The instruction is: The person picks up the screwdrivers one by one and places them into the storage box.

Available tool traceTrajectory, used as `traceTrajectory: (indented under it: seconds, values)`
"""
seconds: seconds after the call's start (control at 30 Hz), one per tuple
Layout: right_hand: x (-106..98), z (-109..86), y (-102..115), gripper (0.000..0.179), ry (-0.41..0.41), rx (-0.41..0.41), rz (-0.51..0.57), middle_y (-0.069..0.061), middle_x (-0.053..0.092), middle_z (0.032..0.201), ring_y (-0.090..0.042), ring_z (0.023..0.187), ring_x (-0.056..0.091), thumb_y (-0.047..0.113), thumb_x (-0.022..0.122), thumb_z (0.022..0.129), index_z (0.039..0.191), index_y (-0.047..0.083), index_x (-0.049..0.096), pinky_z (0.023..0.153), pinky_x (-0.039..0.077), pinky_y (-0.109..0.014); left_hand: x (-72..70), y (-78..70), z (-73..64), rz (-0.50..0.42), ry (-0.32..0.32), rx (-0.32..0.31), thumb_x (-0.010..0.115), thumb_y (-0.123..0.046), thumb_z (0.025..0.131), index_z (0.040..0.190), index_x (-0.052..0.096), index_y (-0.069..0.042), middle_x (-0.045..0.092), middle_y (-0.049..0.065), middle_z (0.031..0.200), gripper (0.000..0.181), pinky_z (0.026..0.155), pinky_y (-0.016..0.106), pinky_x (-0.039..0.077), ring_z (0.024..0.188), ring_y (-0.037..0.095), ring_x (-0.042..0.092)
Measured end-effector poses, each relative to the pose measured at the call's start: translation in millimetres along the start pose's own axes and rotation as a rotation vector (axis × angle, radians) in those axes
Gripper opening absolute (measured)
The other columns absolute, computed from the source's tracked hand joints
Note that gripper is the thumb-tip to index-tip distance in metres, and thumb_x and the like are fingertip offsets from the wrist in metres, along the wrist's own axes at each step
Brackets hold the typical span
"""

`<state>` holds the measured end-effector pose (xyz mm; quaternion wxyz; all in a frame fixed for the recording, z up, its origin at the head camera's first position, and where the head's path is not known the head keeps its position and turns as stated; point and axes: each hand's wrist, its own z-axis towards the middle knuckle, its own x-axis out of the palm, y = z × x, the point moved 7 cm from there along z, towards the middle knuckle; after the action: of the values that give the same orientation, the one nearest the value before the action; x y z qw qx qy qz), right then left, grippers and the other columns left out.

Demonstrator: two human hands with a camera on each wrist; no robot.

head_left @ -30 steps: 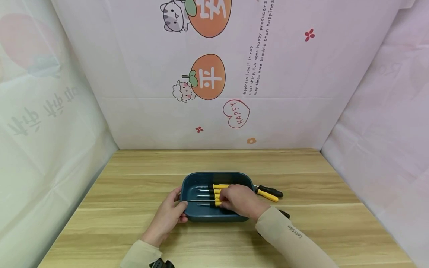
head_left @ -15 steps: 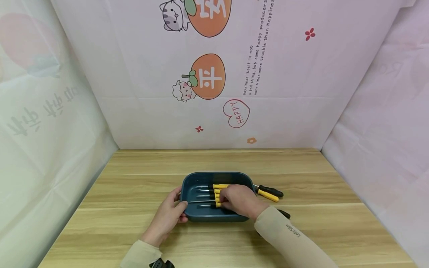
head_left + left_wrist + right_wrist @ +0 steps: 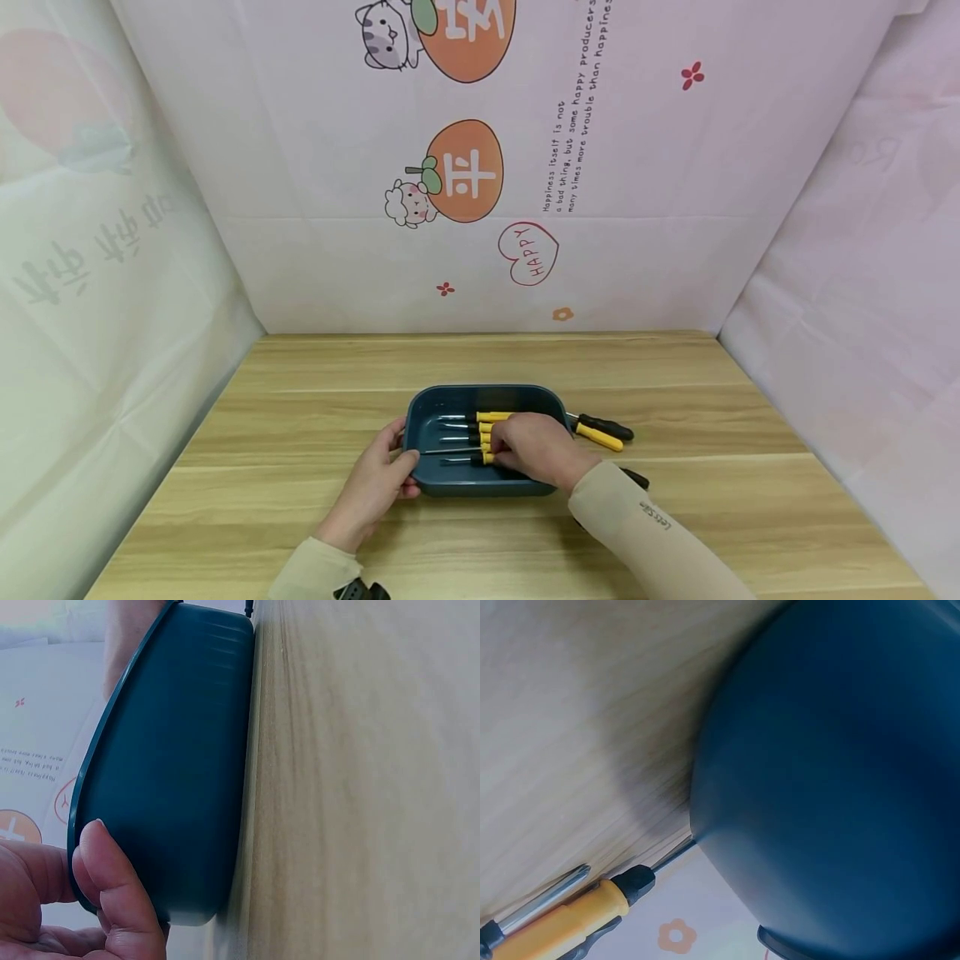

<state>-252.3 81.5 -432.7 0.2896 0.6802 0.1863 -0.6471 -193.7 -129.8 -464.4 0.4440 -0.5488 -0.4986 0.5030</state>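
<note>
A dark blue box (image 3: 487, 490) stands on the wooden table, holding several screwdrivers (image 3: 495, 417) with yellow-and-black handles, laid side by side with their tips to the left. My left hand (image 3: 378, 477) grips the box's left end, thumb over the rim; in the left wrist view its fingers (image 3: 120, 900) press the outer wall. Inside the box, my right hand (image 3: 542, 450) pinches a screwdriver with a long shaft (image 3: 450, 452), whose handle it mostly hides. Only the outer wall of the box (image 3: 832, 787) fills the right wrist view, with the hand unseen.
Right of the box lie a yellow-handled screwdriver (image 3: 600, 437) and a black-handled one (image 3: 607, 427). Another black handle (image 3: 637, 478) shows partly behind the right forearm. White printed cloth (image 3: 337, 275) walls the table at the back and both sides.
The long shaft under my right hand has tilted slightly, and the right forearm has shifted a little to the left. My left hand and the box stay in place.
</note>
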Motion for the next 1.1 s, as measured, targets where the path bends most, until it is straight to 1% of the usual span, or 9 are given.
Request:
traceTrajectory:
  seconds: [0.23, 0.4, 0.6, 0.83, 1.0, 1.1]
  values:
    - [0, 0.6, 1, 0.006, -0.008, -0.011, -0.001, 0.014, 0.068, 0.084, -0.004, 0.072, 0.054, 0.029, 0.079, 0.094, 0.092, 0.024, 0.076, 0.076, 0.056, -0.028, -1.1, 1.7, 1.8, 0.007, -0.002, -0.003, 0.055, -0.01, 0.103, 0.161, 0.035, -0.009, 0.045, 0.022, 0.147, 0.06, 0.062, 0.03, 0.059, 0.074, 0.022, 0.06]
    - [-1, 1.1, 0, 0.007, -0.01, 0.001, -0.004, 0.014, 0.068, 0.085, -0.005, 0.074, 0.054, 0.032, 0.078, 0.094, 0.095, 0.025, 0.076, 0.079, 0.056, -0.028, -1.8, 2.2, 2.3, 0.007, -0.003, -0.009, 0.055, -0.01, 0.103, 0.16, 0.035, -0.01, 0.046, 0.021, 0.147, 0.06, 0.063, 0.03, 0.059, 0.075, 0.023, 0.06]
    - [-6, -1.1, 1, 0.017, -0.049, -0.009, 0.009, 0.009, 0.074, 0.099, -0.007, 0.083, 0.058, 0.032, 0.078, 0.094, 0.107, 0.021, 0.079, 0.085, 0.058, -0.031, -1.7, 0.7, 0.6, 0.0, -0.002, -0.004, 0.056, -0.01, 0.103, 0.16, 0.036, -0.01, 0.046, 0.021, 0.146, 0.06, 0.062, 0.03, 0.059, 0.074, 0.022, 0.06]
    - [-12, -4.5, 4, 0.023, -0.097, -0.039, 0.004, 0.005, 0.074, 0.108, -0.011, 0.09, 0.06, 0.033, 0.077, 0.095, 0.114, 0.02, 0.078, 0.087, 0.058, -0.032, -1.1, 0.2, -0.3, 0.004, 0.006, 0.002, 0.055, -0.01, 0.103, 0.161, 0.035, -0.009, 0.045, 0.022, 0.147, 0.061, 0.062, 0.03, 0.059, 0.074, 0.022, 0.059]
    - [-16, -7.8, 5, 0.028, -0.137, -0.048, -0.009, 0.002, 0.072, 0.115, -0.016, 0.103, 0.065, 0.037, 0.075, 0.097, 0.119, 0.021, 0.076, 0.095, 0.058, -0.038, -2.3, 1.4, 0.7, -0.001, 0.001, -0.009, 0.056, -0.011, 0.104, 0.161, 0.035, -0.011, 0.045, 0.021, 0.148, 0.061, 0.062, 0.03, 0.059, 0.075, 0.022, 0.059]
    - [-20, -10.4, 6, 0.031, -0.168, -0.05, -0.022, 0.0, 0.071, 0.121, -0.02, 0.111, 0.065, 0.039, 0.074, 0.097, 0.122, 0.022, 0.075, 0.1, 0.056, -0.041, -1.9, 1.8, 0.8, -0.002, 0.005, -0.005, 0.056, -0.011, 0.104, 0.161, 0.035, -0.01, 0.045, 0.022, 0.149, 0.061, 0.062, 0.03, 0.059, 0.075, 0.022, 0.059]
